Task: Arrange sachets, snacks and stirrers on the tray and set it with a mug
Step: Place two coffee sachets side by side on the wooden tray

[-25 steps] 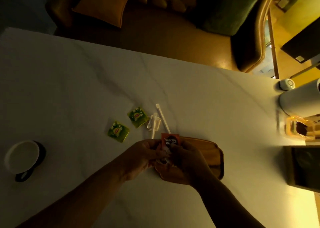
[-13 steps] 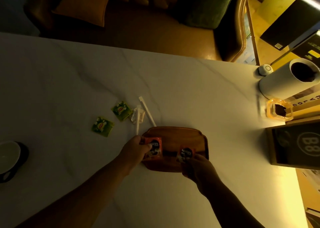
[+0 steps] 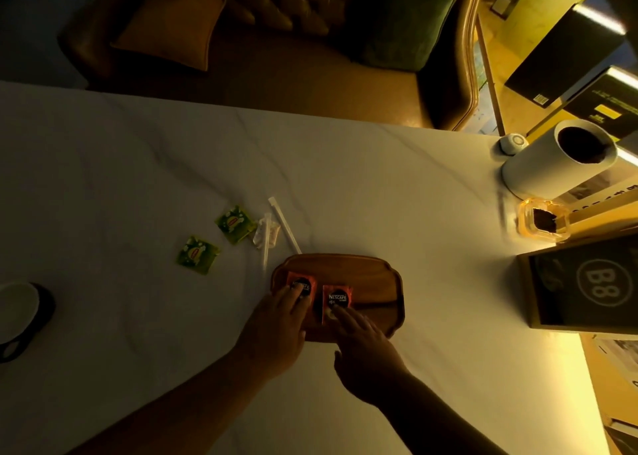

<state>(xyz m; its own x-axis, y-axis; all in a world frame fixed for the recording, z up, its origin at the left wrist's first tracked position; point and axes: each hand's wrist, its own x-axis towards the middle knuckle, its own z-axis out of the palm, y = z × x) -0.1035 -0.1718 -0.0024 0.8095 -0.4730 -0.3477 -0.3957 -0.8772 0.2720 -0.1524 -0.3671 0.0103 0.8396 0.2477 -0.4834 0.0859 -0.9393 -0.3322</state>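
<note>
Both hands lie flat and open, left hand (image 3: 276, 320) and right hand (image 3: 362, 340), each pressing a coffee sachet (image 3: 336, 301) onto the tray (image 3: 373, 282). The stirrers (image 3: 284, 225) lie far-left on the bench (image 3: 138, 178), long axis toward the tray; the left hand is nearer.

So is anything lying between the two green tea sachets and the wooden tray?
Partly. A clear snack packet and two white stirrers lie on the table between the nearer green sachet and the tray. The farther sachet has bare table ahead.

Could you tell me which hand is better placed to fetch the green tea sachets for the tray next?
Left, probably. The left hand lies on the tray's left end, the side where the green sachets lie.
</note>
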